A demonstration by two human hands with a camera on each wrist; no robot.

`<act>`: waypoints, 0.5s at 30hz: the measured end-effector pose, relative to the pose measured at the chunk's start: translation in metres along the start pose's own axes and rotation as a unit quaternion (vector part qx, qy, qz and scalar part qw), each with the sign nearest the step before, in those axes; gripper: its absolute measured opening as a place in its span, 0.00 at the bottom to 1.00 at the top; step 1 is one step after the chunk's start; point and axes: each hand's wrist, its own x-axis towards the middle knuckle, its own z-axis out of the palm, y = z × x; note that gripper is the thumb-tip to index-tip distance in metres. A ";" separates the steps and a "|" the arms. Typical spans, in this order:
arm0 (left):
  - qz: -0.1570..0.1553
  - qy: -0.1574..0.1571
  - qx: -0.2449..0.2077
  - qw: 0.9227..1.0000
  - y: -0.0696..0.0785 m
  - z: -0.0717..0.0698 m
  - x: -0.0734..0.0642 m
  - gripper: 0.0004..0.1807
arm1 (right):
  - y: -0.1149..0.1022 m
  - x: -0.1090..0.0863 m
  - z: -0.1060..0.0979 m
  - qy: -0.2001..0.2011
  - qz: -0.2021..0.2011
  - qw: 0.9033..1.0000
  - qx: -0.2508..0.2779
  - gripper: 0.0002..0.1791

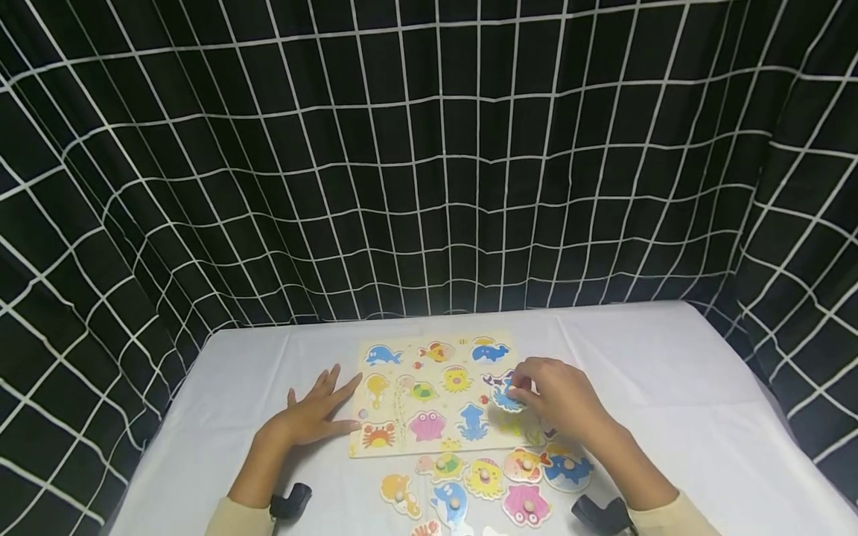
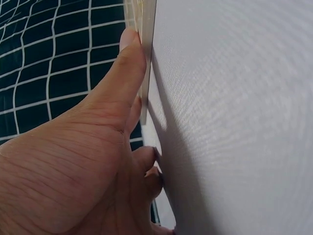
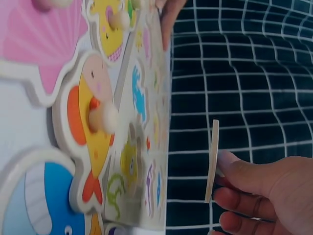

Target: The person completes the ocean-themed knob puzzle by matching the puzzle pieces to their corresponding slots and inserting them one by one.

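A wooden peg puzzle board [image 1: 415,444] printed with sea animals lies on the table. At its left edge rests my left hand [image 1: 304,418], fingers spread and touching the board; the left wrist view shows the thumb [image 2: 129,63] along the board's side. My right hand [image 1: 559,394] pinches a blue squid puzzle piece [image 1: 506,402] over the right side of the board, near the mermaid picture. Seen edge-on in the right wrist view, that piece [image 3: 212,161] is held off the board, its knob hidden by the fingers.
Several knobbed pieces lie in front of the board: a turtle [image 1: 442,467], an octopus [image 1: 484,478], a fish [image 1: 526,465], a whale [image 1: 568,473], a pink shell [image 1: 526,506], a seahorse [image 1: 401,496] and a dolphin [image 1: 450,505]. A black gridded curtain [image 1: 429,164] surrounds the white table [image 1: 643,372].
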 end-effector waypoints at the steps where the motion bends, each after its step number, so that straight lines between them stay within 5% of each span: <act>1: 0.000 0.002 0.002 1.000 -0.001 0.000 0.000 0.49 | -0.002 0.001 0.000 -0.001 -0.004 1.000 0.000 0.07; 8: -0.030 -0.019 0.007 0.999 0.017 -0.012 -0.005 0.48 | -0.014 0.003 0.005 -0.005 -0.008 1.000 -0.007 0.07; 15: -0.033 -0.020 0.009 0.999 0.019 -0.015 -0.005 0.48 | -0.021 0.007 0.013 -0.009 -0.029 1.000 0.002 0.08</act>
